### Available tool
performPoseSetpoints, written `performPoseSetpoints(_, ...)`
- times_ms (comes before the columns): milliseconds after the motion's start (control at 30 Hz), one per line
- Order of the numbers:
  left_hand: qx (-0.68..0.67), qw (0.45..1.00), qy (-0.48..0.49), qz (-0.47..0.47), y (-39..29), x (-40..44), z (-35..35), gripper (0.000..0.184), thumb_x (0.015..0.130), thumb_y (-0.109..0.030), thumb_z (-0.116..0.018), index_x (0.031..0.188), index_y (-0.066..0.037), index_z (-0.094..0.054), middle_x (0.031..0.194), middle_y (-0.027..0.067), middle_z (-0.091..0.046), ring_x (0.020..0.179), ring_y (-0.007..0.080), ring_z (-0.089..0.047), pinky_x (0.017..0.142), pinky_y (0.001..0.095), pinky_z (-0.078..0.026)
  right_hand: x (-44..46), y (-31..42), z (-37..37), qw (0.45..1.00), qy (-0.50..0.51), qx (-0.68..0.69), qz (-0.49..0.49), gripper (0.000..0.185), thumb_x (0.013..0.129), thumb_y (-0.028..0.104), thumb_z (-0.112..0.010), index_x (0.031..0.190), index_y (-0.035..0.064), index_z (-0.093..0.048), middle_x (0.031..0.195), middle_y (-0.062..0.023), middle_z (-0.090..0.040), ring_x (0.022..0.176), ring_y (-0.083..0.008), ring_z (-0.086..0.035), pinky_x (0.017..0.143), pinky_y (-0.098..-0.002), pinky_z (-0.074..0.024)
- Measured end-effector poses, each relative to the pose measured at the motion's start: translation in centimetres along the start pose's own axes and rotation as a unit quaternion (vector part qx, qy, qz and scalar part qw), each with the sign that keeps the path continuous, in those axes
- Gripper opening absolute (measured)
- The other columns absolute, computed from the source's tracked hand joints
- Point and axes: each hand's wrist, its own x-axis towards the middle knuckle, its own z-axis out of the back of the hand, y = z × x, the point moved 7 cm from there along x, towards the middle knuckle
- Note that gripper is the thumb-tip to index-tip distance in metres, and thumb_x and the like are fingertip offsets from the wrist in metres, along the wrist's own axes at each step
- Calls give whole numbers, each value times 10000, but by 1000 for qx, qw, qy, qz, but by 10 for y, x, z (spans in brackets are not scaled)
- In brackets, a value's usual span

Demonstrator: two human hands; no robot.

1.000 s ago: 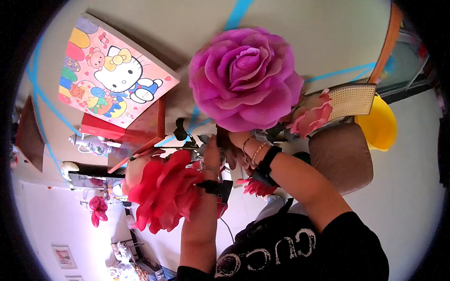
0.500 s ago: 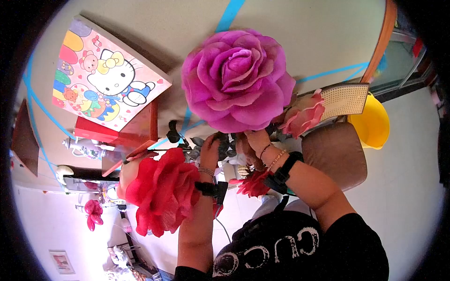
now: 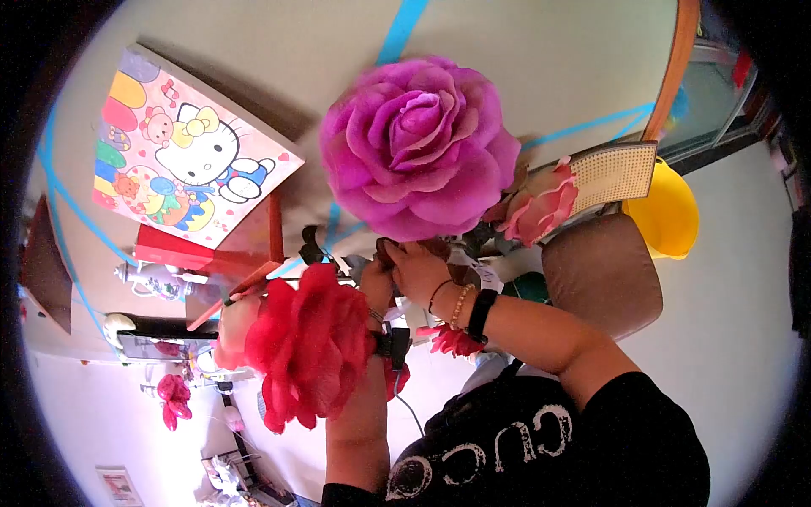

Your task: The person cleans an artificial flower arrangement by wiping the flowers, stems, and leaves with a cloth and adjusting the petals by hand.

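A large purple artificial rose [image 3: 418,144] faces up in the middle of the head view. Just below its petals my two hands meet among dark leaves. My right hand [image 3: 418,272] is closed, its fingertips pinching a dark brown leaf [image 3: 385,254] under the bloom. My left hand [image 3: 377,280] is pressed close beside it with bent fingers, partly hidden; what it grips is hard to make out. A big red artificial rose [image 3: 308,351] covers part of my left wrist. To the right is a pink artificial rose [image 3: 541,207], and another red bloom [image 3: 454,340] shows below my right wrist.
On the table [image 3: 541,59], marked with blue tape, a cartoon cat picture board [image 3: 194,148] leans at left by a red box [image 3: 173,247]. A brown cushioned chair [image 3: 601,275] and yellow bucket [image 3: 667,211] stand right. A silver teapot [image 3: 156,280] is at left.
My right hand has moved left and slightly down, against my left hand. The view has shifted a little, so the purple rose sits slightly further left.
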Motion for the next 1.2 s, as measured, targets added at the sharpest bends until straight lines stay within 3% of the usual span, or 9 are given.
performPoseSetpoints(200, 44, 998, -10, -39, -3, -12, 6, 221, 756, -57, -511, 958, 5, -578, 879, 109, -615, 786, 179, -558, 708, 301, -434, 18, -9, -15, 989, 99, -104, -24, 355, 775, 147, -484, 1119, 61, -475, 1038, -170, -535, 950, -312, -532, 766, -394, -470)
performPoseSetpoints(333, -134, 990, 37, -7, 10, -13, -3, 317, 785, -50, -515, 1097, 5, -520, 1002, 66, -578, 913, 166, -521, 823, 286, -385, 21, -29, -8, 966, 176, -186, -33, 283, 802, 159, -455, 1056, 55, -523, 983, -167, -577, 877, -301, -573, 761, -401, -473)
performPoseSetpoints(533, -187, 982, 1, -6, -1, -14, 5, 315, 780, -21, -487, 1091, -23, -539, 927, 14, -576, 812, 109, -506, 768, 221, -383, 12, -87, 8, 990, 20, -72, -122, 268, 782, 219, -451, 896, 11, -577, 815, -160, -597, 772, -323, -584, 691, -424, -459)
performPoseSetpoints(667, -226, 973, 29, 35, 24, 1, -1, 310, 816, -77, -483, 1117, -2, -500, 1005, 78, -580, 884, 182, -544, 799, 283, -420, -5, -32, 17, 996, -52, -38, 63, 326, 806, 160, -435, 1108, 42, -466, 1035, -205, -510, 853, -339, -559, 664, -421, -473)
performPoseSetpoints(733, -25, 1000, 2, -16, -26, -15, 5, 288, 829, -130, -483, 1084, 1, -506, 962, 111, -590, 841, 202, -558, 744, 307, -444, -12, -4, 6, 998, -15, -15, 52, 369, 791, 145, -447, 1148, 54, -439, 1067, -200, -481, 901, -343, -539, 672, -411, -476)
performPoseSetpoints(933, 139, 981, 24, -133, -3, -7, 2, 256, 762, -111, -512, 979, 22, -538, 881, 206, -581, 820, 362, -549, 671, 386, -457, 20, -5, 0, 992, 10, -125, -4, 367, 782, 153, -469, 1146, 99, -476, 1035, -166, -524, 933, -289, -541, 749, -408, -453)
performPoseSetpoints(1033, 110, 981, -2, -162, -4, -11, 0, 234, 779, -20, -451, 981, -16, -568, 878, 38, -575, 796, 114, -532, 675, 205, -426, 40, -33, -26, 987, 115, -110, -4, 322, 816, 172, -436, 1119, 83, -500, 1113, -193, -501, 940, -306, -552, 738, -440, -469)
performPoseSetpoints(1100, 49, 989, 4, -141, -19, -19, 3, 267, 722, -50, -556, 983, 3, -557, 1012, 156, -553, 892, 323, -543, 785, 368, -454, 46, -72, -32, 981, -20, -189, -34, 280, 813, 198, -442, 1047, 91, -554, 1022, -186, -561, 914, -319, -559, 758, -444, -457)
performPoseSetpoints(1200, 259, 940, -9, -221, -29, -23, 6, 285, 715, -50, -573, 995, 3, -558, 1063, 150, -527, 927, 309, -532, 838, 353, -436, 35, -91, -3, 991, 8, -95, -91, 292, 806, 215, -453, 1045, 79, -550, 1001, -171, -568, 941, -338, -530, 773, -452, -443)
